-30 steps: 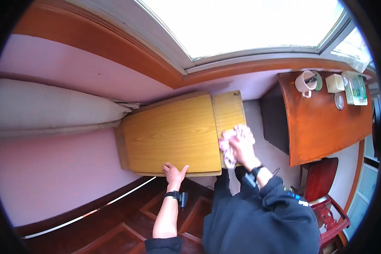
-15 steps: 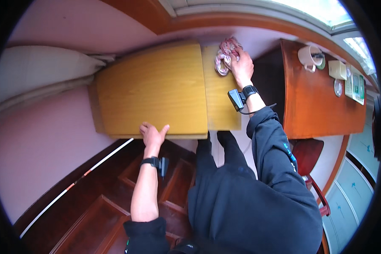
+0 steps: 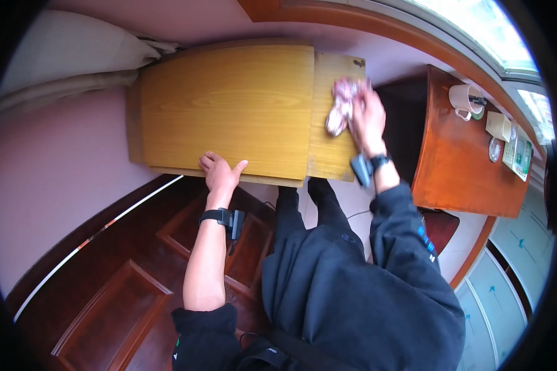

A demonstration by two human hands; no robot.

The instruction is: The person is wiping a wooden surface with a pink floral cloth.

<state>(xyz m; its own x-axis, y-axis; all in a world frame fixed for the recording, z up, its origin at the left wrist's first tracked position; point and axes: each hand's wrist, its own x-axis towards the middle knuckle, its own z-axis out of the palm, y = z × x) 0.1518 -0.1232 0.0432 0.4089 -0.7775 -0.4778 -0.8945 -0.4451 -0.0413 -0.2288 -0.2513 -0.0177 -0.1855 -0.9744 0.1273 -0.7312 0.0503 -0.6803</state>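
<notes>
A pink and white cloth [image 3: 340,114], bunched up and a little blurred, lies against the lower right-hand part of a yellow wooden cabinet top [image 3: 334,151]. My right hand [image 3: 369,120] grips it from the right side. Left of that strip sits a larger raised yellow wooden panel [image 3: 229,111]. Along its near edge rests my left hand [image 3: 221,173], fingers on the surface and thumb spread to the right, holding nothing. Both wrists carry a strapped-on small dark device.
To the right stands a reddish-brown desk [image 3: 470,167] with a white mug [image 3: 464,99], a small cream box [image 3: 497,125] and a green-and-white calculator-like device [image 3: 518,157]. Pale fabric [image 3: 74,52] hangs at the left. Dark red panelled wood [image 3: 111,309] lies below left.
My right hand has drawn the cloth from the far end of the lower yellow strip nearer to me. The left hand stays at the panel's near edge. The whole view has shifted slightly.
</notes>
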